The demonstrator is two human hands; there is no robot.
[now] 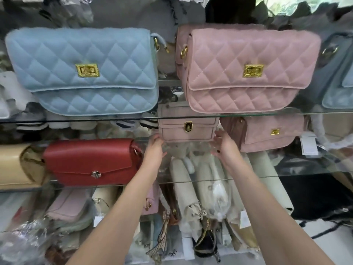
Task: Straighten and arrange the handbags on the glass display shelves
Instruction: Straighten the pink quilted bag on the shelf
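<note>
A small pale pink handbag (188, 125) with a gold clasp stands upright on the middle glass shelf (286, 174). My left hand (154, 150) touches its lower left corner and my right hand (223, 145) is at its lower right corner, both with fingers relaxed and spread. To its left on the same shelf lies a red flap bag (89, 161). A dusty pink quilted bag (267, 133) stands to its right. On the upper glass shelf (114, 119) stand a light blue quilted bag (84, 69) and a pink quilted bag (248, 67).
A tan bag (17, 165) sits at the far left of the middle shelf. A grey-blue bag (336, 73) stands at the upper right. Below the shelves lie several cream, pink and plastic-wrapped bags (200, 197). Grey dust covers fill the space behind.
</note>
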